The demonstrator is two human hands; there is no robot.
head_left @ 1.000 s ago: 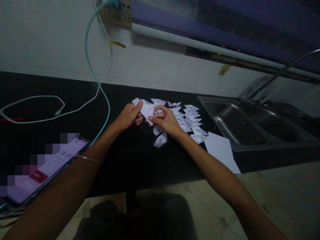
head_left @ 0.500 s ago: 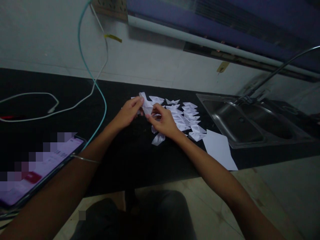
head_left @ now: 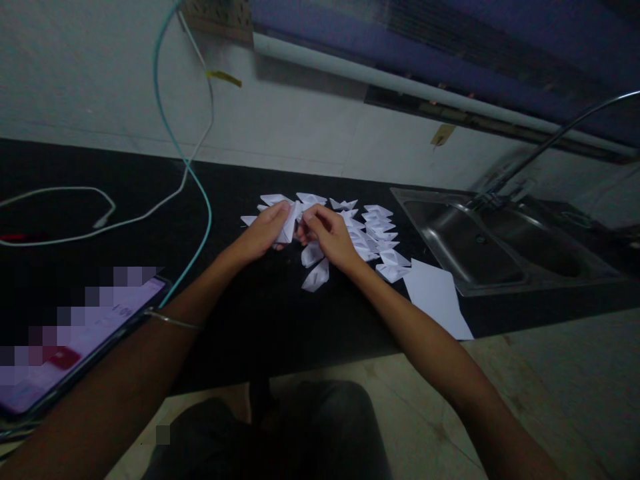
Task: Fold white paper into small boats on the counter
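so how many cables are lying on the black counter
2. A white cable loops across the counter's left part. A teal cable hangs from the wall and runs down toward the phone. More may lie out of view.

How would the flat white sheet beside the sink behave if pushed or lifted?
The flat white sheet looks thin, so probably light and floppy. Its near corner overhangs the black counter, so a push might slide it off.

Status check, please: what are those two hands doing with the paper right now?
Left hand and right hand both pinch one folded white paper piece. Finished folded pieces lie beyond. Flat sheet near sink. Nothing blocking.
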